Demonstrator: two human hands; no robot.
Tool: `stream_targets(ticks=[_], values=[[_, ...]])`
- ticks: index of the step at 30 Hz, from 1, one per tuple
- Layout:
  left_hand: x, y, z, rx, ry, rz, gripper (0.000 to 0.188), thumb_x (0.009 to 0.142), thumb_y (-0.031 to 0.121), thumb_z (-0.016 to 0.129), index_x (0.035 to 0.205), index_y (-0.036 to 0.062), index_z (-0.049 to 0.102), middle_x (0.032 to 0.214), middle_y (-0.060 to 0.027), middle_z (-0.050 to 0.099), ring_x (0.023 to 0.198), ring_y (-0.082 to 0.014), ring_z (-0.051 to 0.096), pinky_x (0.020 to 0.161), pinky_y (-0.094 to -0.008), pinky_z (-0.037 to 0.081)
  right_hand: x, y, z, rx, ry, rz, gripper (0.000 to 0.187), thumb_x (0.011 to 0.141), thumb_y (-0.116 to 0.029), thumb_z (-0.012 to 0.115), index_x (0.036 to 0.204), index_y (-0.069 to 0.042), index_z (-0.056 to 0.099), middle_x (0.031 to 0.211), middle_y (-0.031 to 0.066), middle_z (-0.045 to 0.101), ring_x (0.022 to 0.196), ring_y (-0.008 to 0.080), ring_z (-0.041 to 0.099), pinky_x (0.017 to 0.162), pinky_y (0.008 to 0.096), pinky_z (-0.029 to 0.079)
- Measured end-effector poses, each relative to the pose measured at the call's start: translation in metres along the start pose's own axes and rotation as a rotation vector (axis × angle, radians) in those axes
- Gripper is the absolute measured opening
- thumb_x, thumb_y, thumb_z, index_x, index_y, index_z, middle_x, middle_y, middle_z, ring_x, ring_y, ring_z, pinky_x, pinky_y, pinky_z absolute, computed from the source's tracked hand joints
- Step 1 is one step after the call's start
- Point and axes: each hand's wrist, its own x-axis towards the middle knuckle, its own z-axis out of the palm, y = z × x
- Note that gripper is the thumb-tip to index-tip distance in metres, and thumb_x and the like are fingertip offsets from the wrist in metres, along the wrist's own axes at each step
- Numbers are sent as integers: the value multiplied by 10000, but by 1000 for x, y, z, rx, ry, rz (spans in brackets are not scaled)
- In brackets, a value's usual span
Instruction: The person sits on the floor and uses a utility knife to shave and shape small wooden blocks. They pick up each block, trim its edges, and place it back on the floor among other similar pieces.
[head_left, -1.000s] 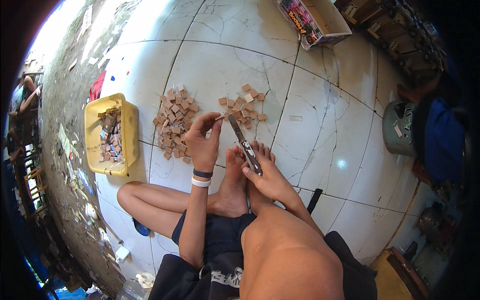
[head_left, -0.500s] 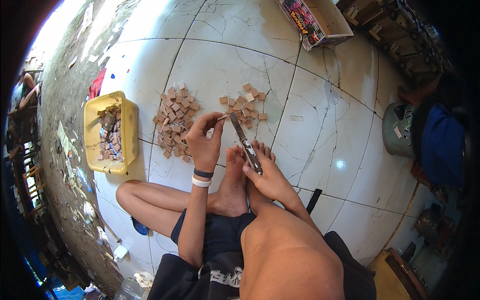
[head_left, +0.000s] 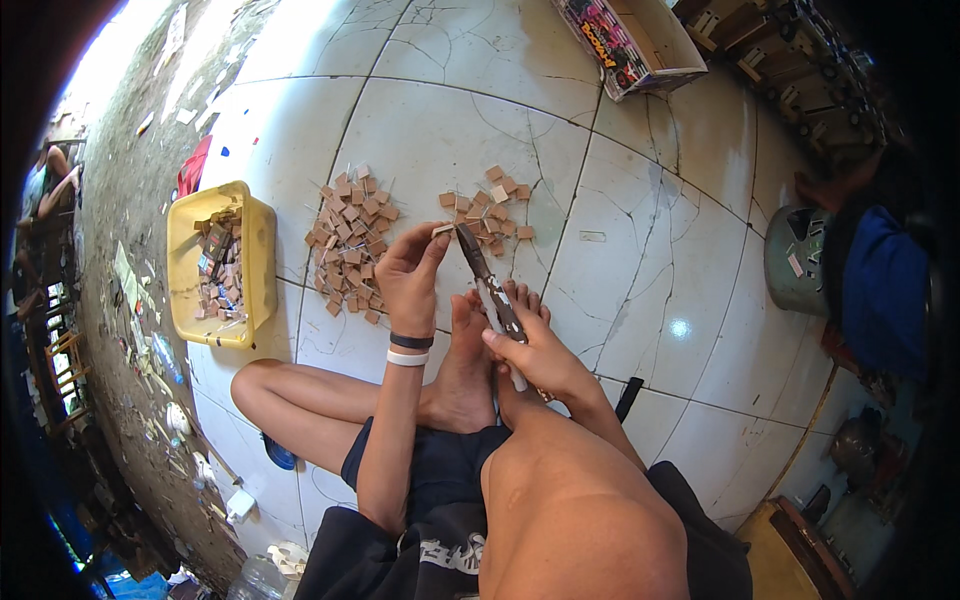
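Observation:
My left hand (head_left: 408, 288), with a black and a white band on its wrist, pinches a small wooden block (head_left: 443, 229) between thumb and fingertips. Gripped in my right hand (head_left: 543, 356) is a pair of dark metal pliers (head_left: 484, 272) with worn, white-flecked handles. The plier jaws are at the block's right end; whether they bite on it I cannot tell. Beyond my left hand lies a large pile of small wooden blocks (head_left: 352, 240), several with thin pale sticks. A smaller pile of similar blocks (head_left: 490, 210) sits just past the plier tips.
At the left, a yellow plastic tub (head_left: 262, 270) holds more blocks and scraps. A printed cardboard box (head_left: 640, 50) stands at the far right, and a grey-green bucket (head_left: 790, 270) farther right. My bare feet (head_left: 470, 350) rest on the cracked white tiles (head_left: 660, 270) below the hands.
The plier handles have spread apart, and the tool has shifted slightly. My left hand has turned a little, so more of the pinched block shows. Both piles look the same.

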Motion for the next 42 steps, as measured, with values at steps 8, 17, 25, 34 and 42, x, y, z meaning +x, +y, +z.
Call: stream_targets(ticks=[8,17,25,34,42], values=[[2,-5,6,322,117,232,145,932,-30,789,1076,-17,794,1000,-68,796,902,-111,732,810,-247,582,1,-24,1,-480,223,-228,824,899,-47,639,1644,-59,288,1327,287,557,1210,485,538,993,643,436],[18,12,-5,411,95,110,177,945,74,814,1095,-18,790,931,-38,787,844,-86,712,758,-231,559,4,-23,4,-442,261,-255,859,951,-92,676,1689,-113,236,1253,248,582,1200,448,556,1005,617,430],[26,48,-14,164,-44,-149,263,973,111,789,1155,-74,752,984,-78,779,905,-128,720,830,-263,567,-12,-16,-19,-126,144,-290,800,1043,-147,626,1717,-206,198,1424,232,543,1355,475,505,1162,577,369],[19,57,-7,145,-153,-216,264,964,99,798,1154,-78,750,985,-88,778,900,-129,719,838,-267,576,-15,-18,-28,-177,51,-289,747,1059,-109,609,1707,-138,238,1626,254,431,1482,386,477,1181,446,412],[17,55,-10,183,-172,-204,258,998,133,764,1168,-59,737,999,-72,763,923,-144,714,861,-289,571,-12,-19,-27,-176,66,-307,745,1055,-123,617,1702,-144,250,1626,256,446,1484,408,481,1185,458,419]])
